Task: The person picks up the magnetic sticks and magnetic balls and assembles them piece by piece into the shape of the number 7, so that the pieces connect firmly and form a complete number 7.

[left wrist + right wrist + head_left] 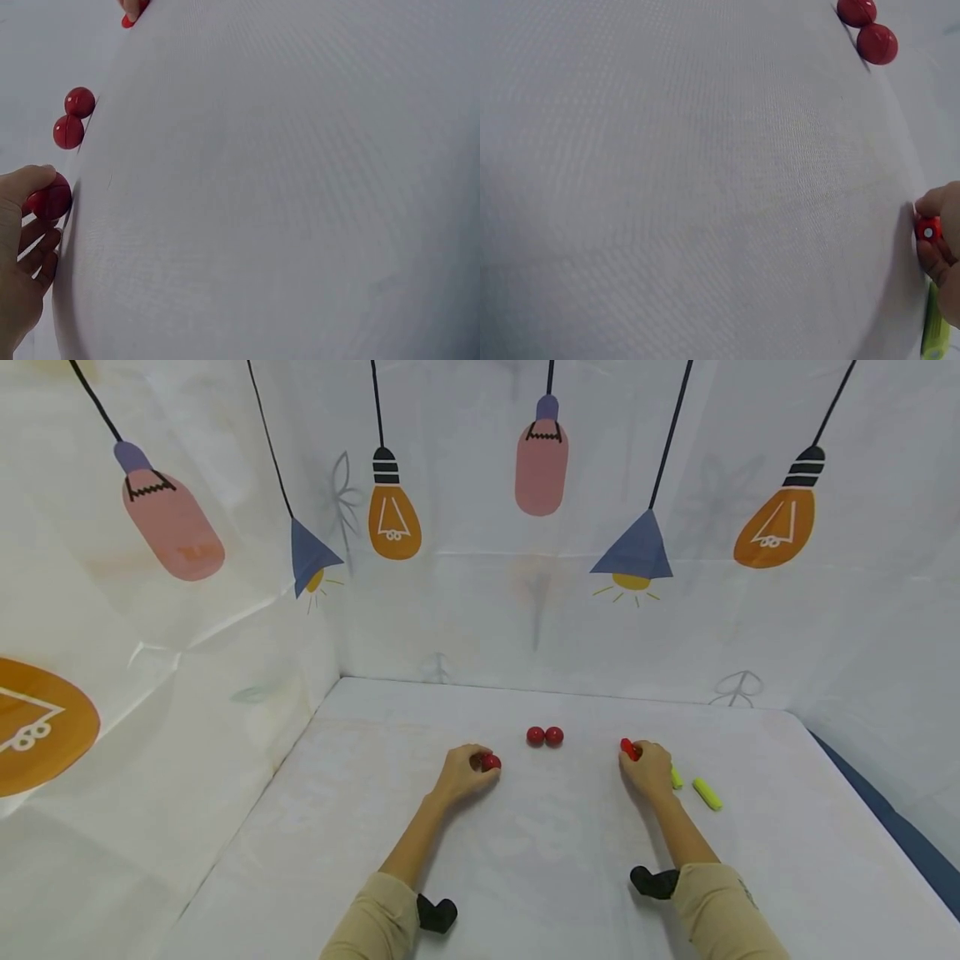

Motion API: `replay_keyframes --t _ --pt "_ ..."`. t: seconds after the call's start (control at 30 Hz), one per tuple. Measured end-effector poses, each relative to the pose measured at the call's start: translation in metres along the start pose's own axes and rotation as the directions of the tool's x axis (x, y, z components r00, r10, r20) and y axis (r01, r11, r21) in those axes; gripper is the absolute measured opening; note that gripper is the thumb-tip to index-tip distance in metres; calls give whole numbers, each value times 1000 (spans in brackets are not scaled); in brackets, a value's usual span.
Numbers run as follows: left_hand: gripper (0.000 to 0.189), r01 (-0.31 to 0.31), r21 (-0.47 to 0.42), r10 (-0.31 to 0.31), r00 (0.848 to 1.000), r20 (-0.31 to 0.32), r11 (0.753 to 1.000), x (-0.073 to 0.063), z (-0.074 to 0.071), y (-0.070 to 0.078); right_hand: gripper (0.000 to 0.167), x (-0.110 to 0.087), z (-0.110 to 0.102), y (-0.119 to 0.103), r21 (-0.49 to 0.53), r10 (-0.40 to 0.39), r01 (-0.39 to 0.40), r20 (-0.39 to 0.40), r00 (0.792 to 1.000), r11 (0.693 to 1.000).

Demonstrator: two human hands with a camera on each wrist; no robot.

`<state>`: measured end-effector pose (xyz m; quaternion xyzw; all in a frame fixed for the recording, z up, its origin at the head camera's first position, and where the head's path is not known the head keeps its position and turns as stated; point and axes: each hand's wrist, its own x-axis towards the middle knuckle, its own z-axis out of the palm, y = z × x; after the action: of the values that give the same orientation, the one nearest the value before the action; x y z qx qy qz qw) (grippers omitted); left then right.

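My left hand (462,774) grips a shiny red ball (491,762) low over the white table, thumb on one side and fingers on the other. A second patch of red shows behind it, mostly hidden by the hand. Two more red balls (544,737) sit side by side, touching, to the right of that hand. At the right, my right hand (651,767) pinches a short red stick (628,748); its round end has a white dot in the right wrist view. Just beside this hand lie two yellow-green sticks, one partly covered by it and the other yellow-green stick (707,794) in full sight.
The white table (555,860) meets a white sheet wall (480,627) at the back and left, printed with hanging lamps. Dark blue material (892,818) runs along the right edge. Black wrist mounts (655,882) stick out from both sleeves.
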<state>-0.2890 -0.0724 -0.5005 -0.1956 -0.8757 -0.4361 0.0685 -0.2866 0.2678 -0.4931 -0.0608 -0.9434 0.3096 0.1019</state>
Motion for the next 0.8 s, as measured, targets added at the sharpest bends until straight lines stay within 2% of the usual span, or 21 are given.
replay_keyframes --t 0.23,0.4,0.6,0.8 --pt "29 18 -59 -18 1000 0 998 -1 -1 -3 40 1 1 2 -3 9 -9 11 1000 1000" --pt "29 66 -102 -67 998 -9 993 -2 1 -5 40 0 1 3 22 -6 5 24 1000 1000" --pt "29 127 -122 -128 992 1 984 -2 3 -5 38 -2 -2 3 59 -61 58 51 997 997" --pt "30 111 -129 -113 994 -7 985 -2 4 -7 37 -6 -6 3 75 -114 110 51 992 991"
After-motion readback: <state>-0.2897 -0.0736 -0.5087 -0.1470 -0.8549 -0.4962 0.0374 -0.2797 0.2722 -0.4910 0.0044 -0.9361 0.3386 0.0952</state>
